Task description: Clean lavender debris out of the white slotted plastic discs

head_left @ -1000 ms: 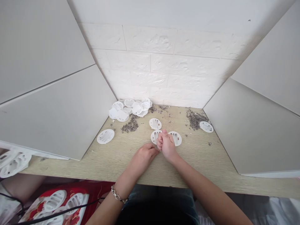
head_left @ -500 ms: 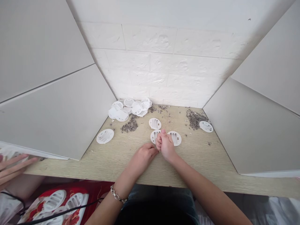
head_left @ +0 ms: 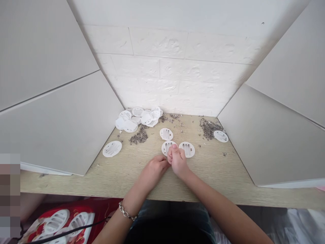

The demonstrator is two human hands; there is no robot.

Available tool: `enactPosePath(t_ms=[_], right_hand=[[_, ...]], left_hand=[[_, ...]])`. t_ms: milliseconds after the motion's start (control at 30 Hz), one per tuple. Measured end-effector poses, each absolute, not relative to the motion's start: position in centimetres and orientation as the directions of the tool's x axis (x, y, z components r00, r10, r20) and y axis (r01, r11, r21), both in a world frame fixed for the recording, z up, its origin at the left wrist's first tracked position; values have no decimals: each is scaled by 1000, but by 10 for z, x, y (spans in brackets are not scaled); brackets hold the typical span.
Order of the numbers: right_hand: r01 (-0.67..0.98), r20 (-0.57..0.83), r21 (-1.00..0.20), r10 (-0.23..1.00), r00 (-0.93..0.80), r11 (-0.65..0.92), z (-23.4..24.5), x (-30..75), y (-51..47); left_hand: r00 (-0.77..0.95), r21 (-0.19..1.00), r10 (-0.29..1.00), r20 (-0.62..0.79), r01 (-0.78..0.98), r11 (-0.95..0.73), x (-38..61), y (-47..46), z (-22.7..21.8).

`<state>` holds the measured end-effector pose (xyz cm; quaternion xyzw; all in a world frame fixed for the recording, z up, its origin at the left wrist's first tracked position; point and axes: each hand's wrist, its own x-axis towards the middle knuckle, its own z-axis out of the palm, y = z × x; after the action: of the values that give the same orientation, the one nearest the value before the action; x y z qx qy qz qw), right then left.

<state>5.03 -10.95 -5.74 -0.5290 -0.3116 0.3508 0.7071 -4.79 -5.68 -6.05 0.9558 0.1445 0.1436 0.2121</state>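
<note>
A round white plastic disc (head_left: 164, 147) with long slots in it lies flat on a light wood table (head_left: 208, 169), right under the tips of the fingers (head_left: 174, 151) of the right hand (head_left: 179, 162). The disc is ahead of the hand and a bit to the left of it, so the right hand is the nearer one. The slots in the disc run away from the person, with a small lean. The right fingers are bunched up tight, tip to tip, and are pressed on the near edge of the disc. It cannot be told if a small thing is pinched in them, as the fingers hide it. The left hand (head_left: 153, 174) is laid low by the right hand, with its fingers close together and a little bent, and its tips are touching or just beside the right hand. Nothing can be seen in it. A second disc (head_left: 187, 149) is found just to the right of the right hand, and a third disc (head_left: 166, 134) is seen farther out. A heap of discs (head_left: 134, 118) and little piles of dry grey bits (head_left: 139, 136) are spread on the table, beyond the hands.
</note>
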Motion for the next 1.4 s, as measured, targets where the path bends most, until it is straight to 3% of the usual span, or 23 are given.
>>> enactPosePath(t_ms=[167, 233, 333, 433, 1400], right_hand=[[-40, 157, -977, 840, 519, 208, -60, 46, -111], [-131, 101, -971, 838, 536, 200, -57, 50, -110], [-387, -91, -904, 804, 587, 180, -53, 60, -106], [-493, -182, -851, 777, 603, 184, -51, 67, -104], [-410, -29, -873, 811, 585, 264, -52, 60, -111]], left_hand=[[915, 455, 304, 266, 159, -876, -48, -55, -63], [913, 460, 310, 264, 163, -873, -49, -55, -63], [914, 448, 322, 246, 188, -874, -49, -57, -64], [918, 409, 309, 248, 190, -893, -49, -57, -64], [912, 423, 342, 226, 224, -878, -48, -58, -63]])
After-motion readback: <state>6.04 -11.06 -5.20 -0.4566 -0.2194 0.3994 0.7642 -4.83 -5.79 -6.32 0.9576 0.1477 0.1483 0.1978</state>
